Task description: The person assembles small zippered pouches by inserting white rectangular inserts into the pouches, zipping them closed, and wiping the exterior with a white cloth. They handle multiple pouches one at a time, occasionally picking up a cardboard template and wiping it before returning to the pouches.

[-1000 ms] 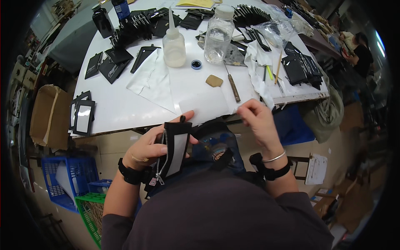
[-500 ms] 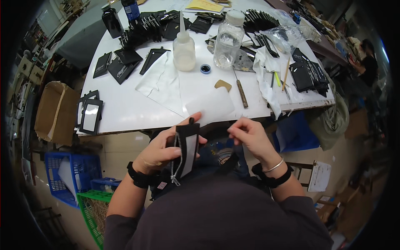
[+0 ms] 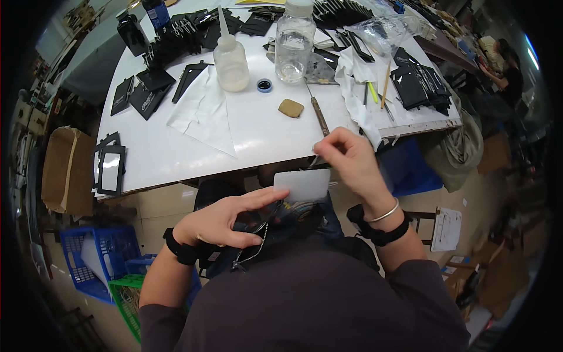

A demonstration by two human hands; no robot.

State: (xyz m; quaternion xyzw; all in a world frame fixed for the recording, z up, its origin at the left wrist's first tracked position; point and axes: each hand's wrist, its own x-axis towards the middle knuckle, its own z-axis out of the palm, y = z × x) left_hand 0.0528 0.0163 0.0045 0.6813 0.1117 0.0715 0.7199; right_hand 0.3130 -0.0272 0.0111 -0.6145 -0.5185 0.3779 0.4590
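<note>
My left hand (image 3: 226, 220) curls around a black zip pouch (image 3: 267, 226), its thumb beside the silver zipper (image 3: 262, 242). The pouch is low in front of my body and mostly lost against dark clothing. A white rectangular piece (image 3: 304, 185) is just below the table edge, with my left index fingertip at its left side. Above its right corner, my right hand (image 3: 350, 161) is closed in a pinch. Something thin shows under the right fingertips, too small to name. On the table, beyond that hand, lie a wooden-handled awl (image 3: 319, 116) and a tan block (image 3: 291, 108).
A squeeze bottle (image 3: 231, 64), a clear jar (image 3: 293, 50) and a small blue-rimmed pot (image 3: 264, 85) stand on the white table (image 3: 146, 158). White cloth (image 3: 205, 111) and several black pouches (image 3: 149, 100) surround them. Blue crates (image 3: 97, 264) sit on the floor at left.
The pouch has turned and its zipper is lower. The white sheet has left the table, and a white piece shows between my hands. My right hand has moved up, still pinched.
</note>
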